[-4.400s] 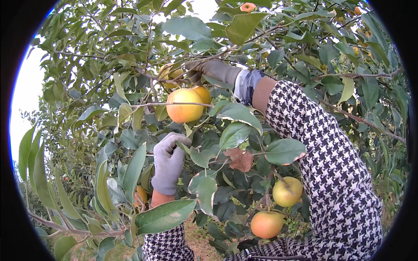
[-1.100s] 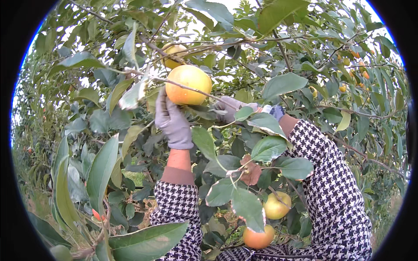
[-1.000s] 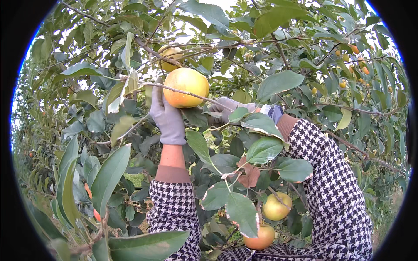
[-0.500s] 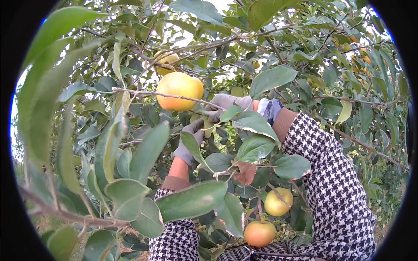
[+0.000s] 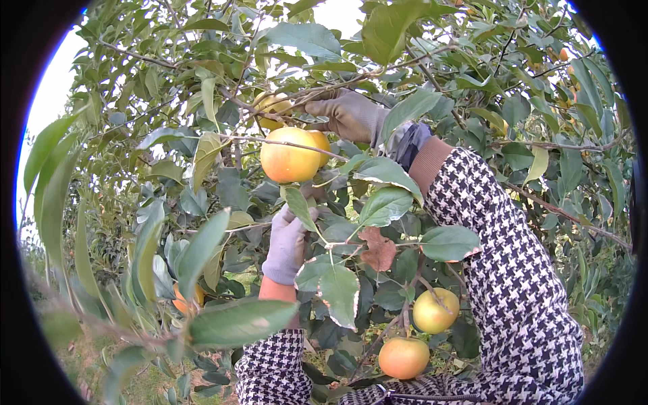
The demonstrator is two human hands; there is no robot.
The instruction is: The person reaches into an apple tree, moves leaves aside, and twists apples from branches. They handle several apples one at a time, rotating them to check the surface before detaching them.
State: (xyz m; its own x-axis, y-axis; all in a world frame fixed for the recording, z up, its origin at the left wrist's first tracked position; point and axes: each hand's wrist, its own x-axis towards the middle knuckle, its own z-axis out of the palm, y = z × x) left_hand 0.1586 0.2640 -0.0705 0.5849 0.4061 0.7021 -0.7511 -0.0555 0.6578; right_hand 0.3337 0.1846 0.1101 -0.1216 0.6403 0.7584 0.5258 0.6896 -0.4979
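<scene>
A yellow-red apple hangs in the middle, with a second apple partly hidden behind it. Above them a yellow apple shows between twigs. My right hand, in a grey glove, reaches in from the right; its fingers stretch left to the branch beside the upper apple, with nothing visibly held. Just below the front apple is my left hand, also gloved, raised with fingers curled. A green leaf covers part of those fingers, so whatever they hold cannot be made out.
Lower right hang a yellow apple and a reddish apple. Another apple sits behind leaves at left. A thin twig crosses the front apple. A brown withered leaf hangs between my arms, and large leaves stand close in front.
My right hand has moved up, from below right of the front apple to the branch by the upper one. My left hand has shifted slightly lower. The second apple behind has come into sight.
</scene>
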